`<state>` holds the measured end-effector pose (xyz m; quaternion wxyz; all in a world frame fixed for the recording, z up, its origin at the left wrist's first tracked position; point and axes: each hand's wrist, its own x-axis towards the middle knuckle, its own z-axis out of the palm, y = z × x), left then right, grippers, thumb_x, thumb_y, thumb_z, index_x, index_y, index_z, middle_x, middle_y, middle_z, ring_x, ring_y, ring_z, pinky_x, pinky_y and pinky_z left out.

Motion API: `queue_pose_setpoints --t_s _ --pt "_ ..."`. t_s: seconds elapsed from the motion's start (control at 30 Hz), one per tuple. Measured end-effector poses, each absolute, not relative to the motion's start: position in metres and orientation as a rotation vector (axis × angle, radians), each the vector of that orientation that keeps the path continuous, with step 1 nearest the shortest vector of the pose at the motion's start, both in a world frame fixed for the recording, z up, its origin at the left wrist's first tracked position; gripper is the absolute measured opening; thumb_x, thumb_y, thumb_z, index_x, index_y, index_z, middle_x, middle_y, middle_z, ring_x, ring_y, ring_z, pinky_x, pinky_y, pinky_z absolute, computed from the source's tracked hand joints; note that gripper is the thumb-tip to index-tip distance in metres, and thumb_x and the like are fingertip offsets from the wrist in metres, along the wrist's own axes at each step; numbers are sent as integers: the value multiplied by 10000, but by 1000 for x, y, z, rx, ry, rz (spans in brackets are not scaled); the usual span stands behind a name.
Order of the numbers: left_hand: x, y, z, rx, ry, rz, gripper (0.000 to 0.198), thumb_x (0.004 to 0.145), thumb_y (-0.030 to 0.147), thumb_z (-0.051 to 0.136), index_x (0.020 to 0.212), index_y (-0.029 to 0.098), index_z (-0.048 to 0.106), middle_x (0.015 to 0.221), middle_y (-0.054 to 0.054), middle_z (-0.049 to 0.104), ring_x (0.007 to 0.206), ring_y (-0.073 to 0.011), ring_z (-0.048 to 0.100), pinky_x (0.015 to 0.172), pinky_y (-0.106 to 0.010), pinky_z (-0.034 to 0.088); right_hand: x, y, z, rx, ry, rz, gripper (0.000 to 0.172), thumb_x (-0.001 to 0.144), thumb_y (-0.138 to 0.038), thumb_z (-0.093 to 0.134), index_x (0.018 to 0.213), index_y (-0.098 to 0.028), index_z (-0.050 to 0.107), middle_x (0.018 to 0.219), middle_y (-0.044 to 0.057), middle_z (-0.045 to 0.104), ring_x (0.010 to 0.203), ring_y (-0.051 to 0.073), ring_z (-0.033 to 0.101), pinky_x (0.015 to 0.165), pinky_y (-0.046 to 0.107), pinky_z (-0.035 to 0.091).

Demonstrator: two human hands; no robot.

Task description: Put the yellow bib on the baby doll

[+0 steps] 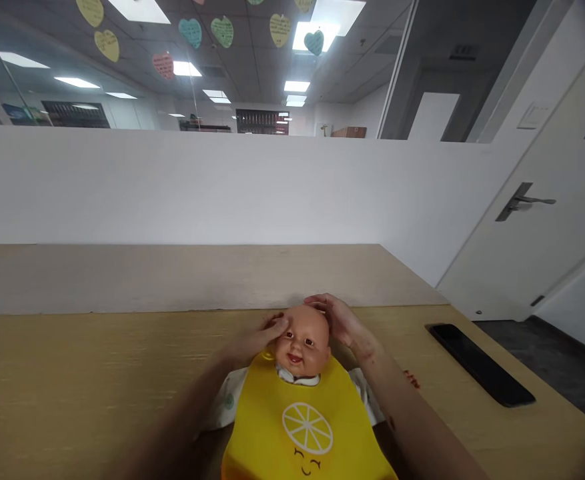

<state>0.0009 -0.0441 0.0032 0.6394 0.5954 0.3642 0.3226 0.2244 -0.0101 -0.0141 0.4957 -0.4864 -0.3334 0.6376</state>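
A baby doll (303, 341) lies face up on the table, its head towards the far side. Around its neck sits a yellow bib (272, 417) printed with a white lemon slice and a smiling face. My left hand (268, 333) is curled against the left side of the doll's head, with a yellow bit of the bib's neck strap just below the fingers. On the other side, my right hand (337, 319) wraps round the top and right side of the head; some fingertips are hidden behind it. White sleeves show beside the bib, partly covered by my forearms.
A black phone (481, 363) lies on the wooden table (97, 387) at the right. Beyond the table stand a white wall (197, 187) and a window with heart-shaped notes. A door with a metal handle (522, 200) is at the right.
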Motion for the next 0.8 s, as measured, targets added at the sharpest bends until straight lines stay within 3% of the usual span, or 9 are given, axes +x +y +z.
queue_pose_setpoints --t_s 0.1,0.27,0.53,0.8 --pt "2 -43 -2 1340 845 702 545 763 548 702 1173 191 659 1205 -89 669 1158 -261 560 950 -321 445 218 -11 -19 -1187 -781 1522 167 674 -306 630 751 -159 655 783 45 658 782 167 583 752 271 459" --pt "2 -39 -7 1309 855 757 536 752 553 707 1070 123 688 1115 -122 700 1142 -290 579 955 -350 450 211 -14 -28 -1032 -899 1437 190 653 -283 563 755 -167 673 857 52 675 898 199 587 878 308 439" --pt "2 -36 -13 1207 940 773 610 730 587 713 1098 102 676 1191 -162 664 1157 -306 572 944 -360 455 211 -17 -27 -994 -1090 1423 322 619 -234 562 878 -164 740 1039 67 690 1092 237 547 998 319 377" --pt "-4 -39 -3 1241 979 700 581 769 626 644 1118 161 653 1166 -113 668 1100 -266 587 856 -307 469 211 -17 -32 -1105 -1134 1363 349 658 -258 523 927 -165 725 1052 57 679 1056 217 554 863 276 417"
